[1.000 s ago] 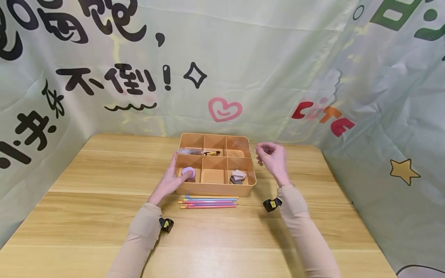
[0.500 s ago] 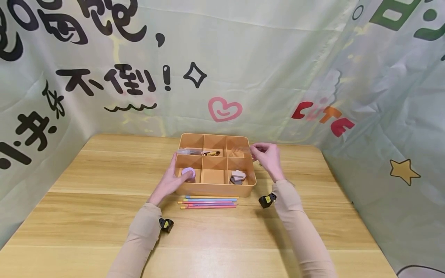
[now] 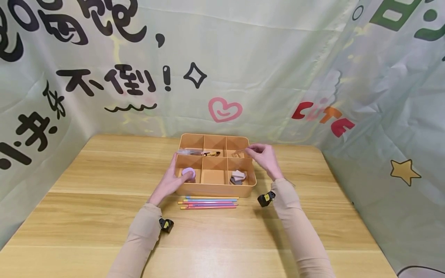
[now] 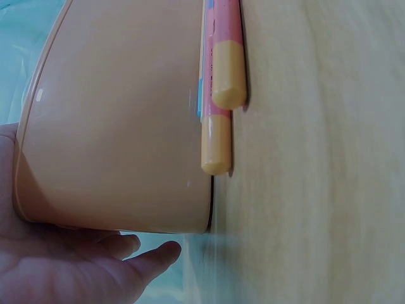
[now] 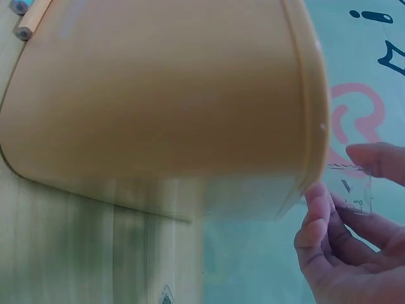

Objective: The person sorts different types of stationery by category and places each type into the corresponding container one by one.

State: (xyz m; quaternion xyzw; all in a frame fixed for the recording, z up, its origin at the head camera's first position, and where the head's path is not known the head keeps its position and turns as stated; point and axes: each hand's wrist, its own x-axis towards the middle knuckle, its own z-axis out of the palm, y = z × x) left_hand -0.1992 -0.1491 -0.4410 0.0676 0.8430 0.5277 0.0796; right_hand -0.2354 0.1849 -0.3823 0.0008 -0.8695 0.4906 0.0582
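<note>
An orange divided storage box (image 3: 214, 189) stands on the table. My left hand (image 3: 170, 180) grips its left wall, thumb over the rim beside a lilac round object (image 3: 188, 172), fingers along the outside (image 4: 152, 263). My right hand (image 3: 265, 158) is at the back right corner, its thumb and fingers pinching a clear ruler (image 5: 351, 190) with printed marks and a wavy edge. The ruler reaches over the back right compartment; its far end is hard to make out. White and grey erasers (image 3: 238, 176) lie in the front right compartment.
Several coloured pencils (image 3: 210, 202) lie in front of the box. Pen-like items (image 3: 211, 153) and a clear item (image 3: 189, 151) lie across the back left and back middle compartments. A clear pointed tip (image 5: 166, 296) shows on the table near the box. A printed cloth hangs behind.
My right hand has moved left to the box's back right corner, bringing the clear ruler over the compartment. The left hand stays on the box wall.
</note>
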